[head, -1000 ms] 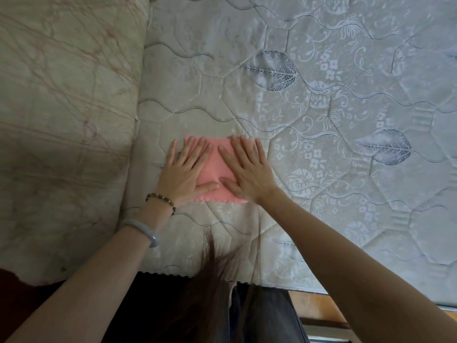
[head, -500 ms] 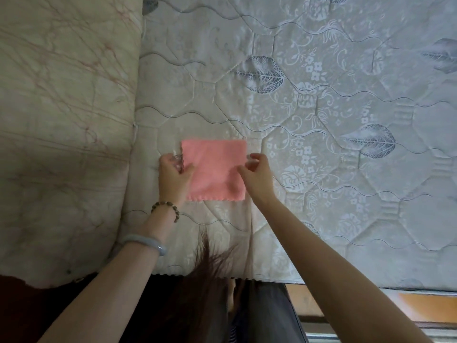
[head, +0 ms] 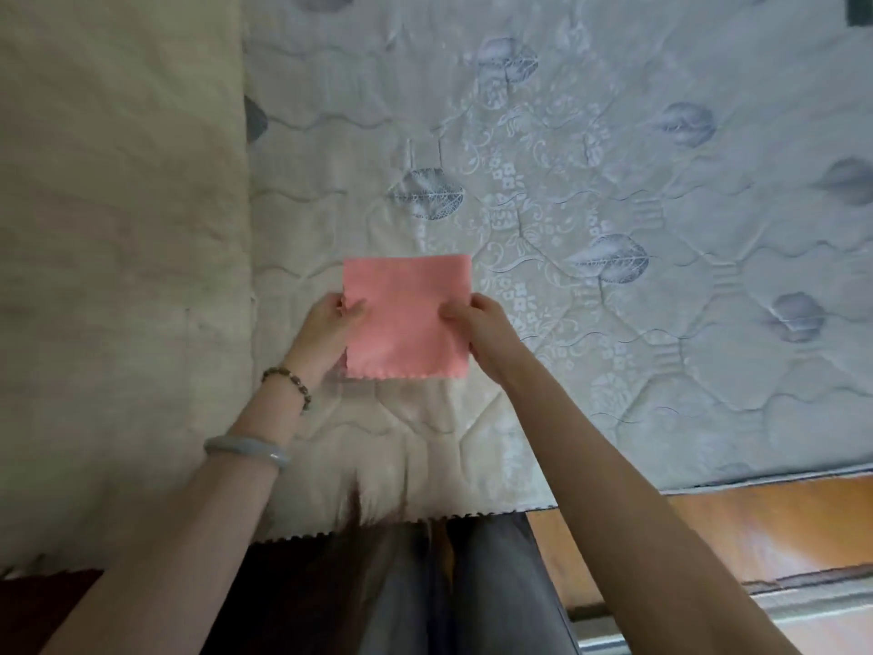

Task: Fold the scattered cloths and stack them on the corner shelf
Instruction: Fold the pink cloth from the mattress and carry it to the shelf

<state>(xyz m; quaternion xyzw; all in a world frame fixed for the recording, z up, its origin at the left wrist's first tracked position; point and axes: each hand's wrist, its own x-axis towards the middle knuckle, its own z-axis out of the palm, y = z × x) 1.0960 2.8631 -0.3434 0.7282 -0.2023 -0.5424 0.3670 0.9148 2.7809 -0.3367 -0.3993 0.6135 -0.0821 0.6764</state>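
The pink cloth [head: 408, 319], folded into a flat, near-square piece with a scalloped near edge, is held spread over the mattress [head: 614, 394] near its front edge, pinched at its sides by the left hand [head: 326, 323] and right hand [head: 486, 333].

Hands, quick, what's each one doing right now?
Left hand: pinching the pink cloth at its left edge.
Right hand: pinching the same cloth's right edge.

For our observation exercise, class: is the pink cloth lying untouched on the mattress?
No: the left hand and the right hand each pinch one side edge of the pink cloth.
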